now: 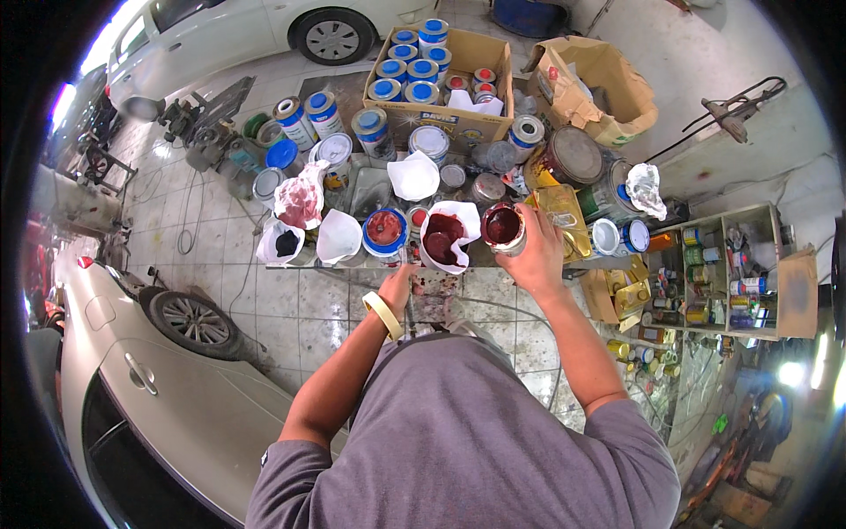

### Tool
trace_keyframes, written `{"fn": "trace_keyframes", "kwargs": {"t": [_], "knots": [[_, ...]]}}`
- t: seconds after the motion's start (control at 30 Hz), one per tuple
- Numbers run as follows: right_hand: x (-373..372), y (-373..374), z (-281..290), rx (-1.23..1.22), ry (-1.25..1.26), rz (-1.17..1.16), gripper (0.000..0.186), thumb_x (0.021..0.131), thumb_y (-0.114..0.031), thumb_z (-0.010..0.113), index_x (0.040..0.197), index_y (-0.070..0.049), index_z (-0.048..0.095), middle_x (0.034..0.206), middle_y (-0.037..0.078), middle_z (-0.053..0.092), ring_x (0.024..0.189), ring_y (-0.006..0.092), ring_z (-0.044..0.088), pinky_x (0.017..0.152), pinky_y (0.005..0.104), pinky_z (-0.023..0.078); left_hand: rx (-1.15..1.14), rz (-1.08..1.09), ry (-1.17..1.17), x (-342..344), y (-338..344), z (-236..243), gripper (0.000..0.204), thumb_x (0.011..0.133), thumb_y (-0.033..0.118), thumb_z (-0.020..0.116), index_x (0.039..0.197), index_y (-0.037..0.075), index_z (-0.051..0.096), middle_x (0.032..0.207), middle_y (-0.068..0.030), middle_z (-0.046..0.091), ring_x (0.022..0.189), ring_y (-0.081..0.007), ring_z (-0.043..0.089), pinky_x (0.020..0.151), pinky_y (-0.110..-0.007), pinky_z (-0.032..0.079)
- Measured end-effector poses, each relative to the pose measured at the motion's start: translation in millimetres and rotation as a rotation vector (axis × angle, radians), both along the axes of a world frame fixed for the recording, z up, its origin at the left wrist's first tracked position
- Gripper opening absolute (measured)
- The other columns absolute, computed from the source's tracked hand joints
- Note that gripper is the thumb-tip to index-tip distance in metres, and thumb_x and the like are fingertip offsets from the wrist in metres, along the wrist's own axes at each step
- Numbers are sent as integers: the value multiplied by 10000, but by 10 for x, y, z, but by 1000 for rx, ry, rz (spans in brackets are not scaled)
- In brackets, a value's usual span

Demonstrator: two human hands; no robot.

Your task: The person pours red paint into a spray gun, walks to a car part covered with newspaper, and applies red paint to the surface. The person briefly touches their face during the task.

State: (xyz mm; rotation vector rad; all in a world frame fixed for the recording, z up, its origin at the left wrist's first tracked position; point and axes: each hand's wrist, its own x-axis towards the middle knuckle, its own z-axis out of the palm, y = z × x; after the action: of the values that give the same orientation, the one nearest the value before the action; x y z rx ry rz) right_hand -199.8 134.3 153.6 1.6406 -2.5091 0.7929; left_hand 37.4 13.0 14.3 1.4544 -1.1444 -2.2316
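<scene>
My right hand (539, 251) is wrapped round a small open paint can (505, 227) with dark red paint inside and smeared on its rim. Just left of it stands a white paper-lined cup (441, 240), its inner wall coated in the same dark red. My left hand (398, 286), with a pale band on the wrist, is at the table's near edge. Its fingers look closed, but what they hold is hard to see. Right above that hand sits a blue-rimmed can (385, 231) with a red-stained top.
Behind stands a cardboard box (449, 123) of blue-capped cans, beside a torn carton (608, 84). More white cups (340, 236), a crumpled red-stained cloth (300, 199) and a yellow tin (564, 216) crowd the table. A beige car (176, 379) is at left, a shelf of cans (736, 273) at right.
</scene>
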Motion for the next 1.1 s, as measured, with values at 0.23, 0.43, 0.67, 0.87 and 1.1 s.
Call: {"fn": "trace_keyframes", "kwargs": {"t": [0.23, 0.43, 0.67, 0.87, 1.1], "knots": [[-24, -3, -169, -26, -147, -31, 854, 565, -168, 898, 1312, -94, 491, 1191, 120, 609, 1137, 349, 585, 955, 482, 434, 6, 41, -43, 20, 19, -6, 340, 900, 368, 596, 1030, 57, 636, 833, -47, 570, 702, -182, 602, 611, -354, 464], [-39, 21, -958, -130, -369, -99, 770, 601, -164, 862, 1265, -52, 489, 1160, 169, 617, 1108, 391, 586, 938, 482, 475, 49, 114, -57, 70, 58, 258, 308, 896, 390, 603, 936, 85, 595, 874, -43, 568, 754, -192, 633, 652, -369, 445], [-31, -143, -1938, -47, -396, -218, 813, 593, -183, 872, 1281, -65, 455, 1140, 189, 606, 1091, 411, 542, 935, 498, 454, 46, 172, -137, 283, 75, 388, 303, 898, 393, 582, 903, 90, 579, 779, -52, 598, 800, -219, 660, 718, -397, 492], [-123, -302, -2458, -43, -494, -303, 846, 600, -144, 863, 1317, -36, 426, 1200, 228, 570, 1090, 431, 536, 952, 489, 445, 17, 246, -121, 369, 94, 542, 310, 917, 375, 551, 993, 76, 578, 872, -67, 597, 816, -218, 655, 724, -401, 495], [-96, -256, -2306, -9, -518, -236, 1075, 602, -246, 948, 1464, -38, 340, 1390, 312, 404, 1281, 473, 437, 1050, 492, 399, 90, 266, -72, 408, 109, 443, 291, 921, 360, 546, 991, 79, 572, 873, -54, 584, 821, -214, 648, 726, -406, 492]]}}
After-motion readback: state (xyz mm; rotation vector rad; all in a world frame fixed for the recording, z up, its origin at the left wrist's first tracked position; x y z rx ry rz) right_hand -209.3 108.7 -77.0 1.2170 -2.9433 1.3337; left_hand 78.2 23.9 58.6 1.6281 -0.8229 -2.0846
